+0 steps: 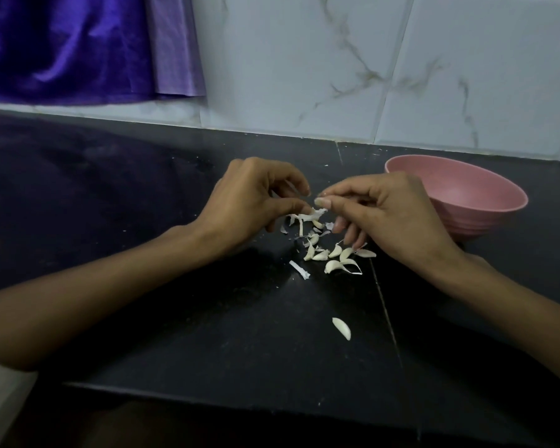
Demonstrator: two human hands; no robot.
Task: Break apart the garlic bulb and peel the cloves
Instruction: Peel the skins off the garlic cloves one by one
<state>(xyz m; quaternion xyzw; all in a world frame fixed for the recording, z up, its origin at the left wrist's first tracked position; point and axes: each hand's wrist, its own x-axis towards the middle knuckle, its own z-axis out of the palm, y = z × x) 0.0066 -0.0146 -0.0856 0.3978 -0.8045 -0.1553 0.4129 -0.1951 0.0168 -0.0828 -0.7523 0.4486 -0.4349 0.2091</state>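
Both hands, left hand (pixel 246 202) and right hand (pixel 382 211), pinch a papery garlic piece (pixel 311 215) above scattered cloves (pixel 333 257) mid-counter (pixel 143 195). Pink bowl (pixel 485 202) near the wall; one clove (pixel 341 328) lies toward the counter's front edge.

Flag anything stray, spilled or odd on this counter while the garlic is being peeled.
One lone clove lies apart, nearer the counter's front edge than the pile of cloves and skins under the hands. A strip of skin sits left of the pile. The pink bowl looks empty as far as its inside shows. Nothing looks damaged.
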